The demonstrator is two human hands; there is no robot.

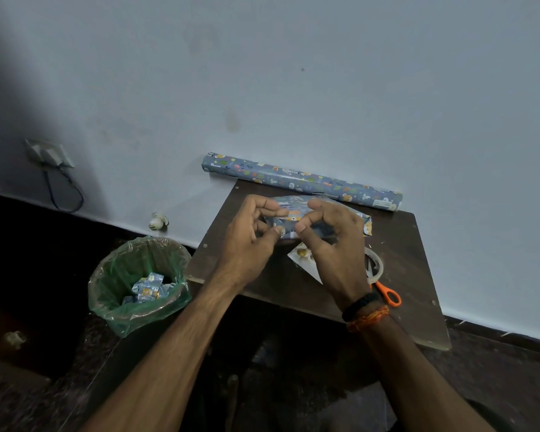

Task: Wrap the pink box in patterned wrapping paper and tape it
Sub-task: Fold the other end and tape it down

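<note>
The box (295, 210) lies on the small dark table (412, 263), covered in blue patterned wrapping paper; no pink shows. My left hand (250, 241) holds its left end, thumb and fingers curled round the paper. My right hand (331, 244) pinches the paper at the near edge next to the left thumb. A loose white-backed flap of paper (306, 263) sticks out under my right hand. The tape roll (376, 265) lies just right of my right wrist, partly hidden.
A roll of the same patterned paper (303, 180) lies along the table's far edge against the wall. Orange-handled scissors (387, 294) lie near the front right. A green-lined bin (139, 282) with paper scraps stands on the floor to the left.
</note>
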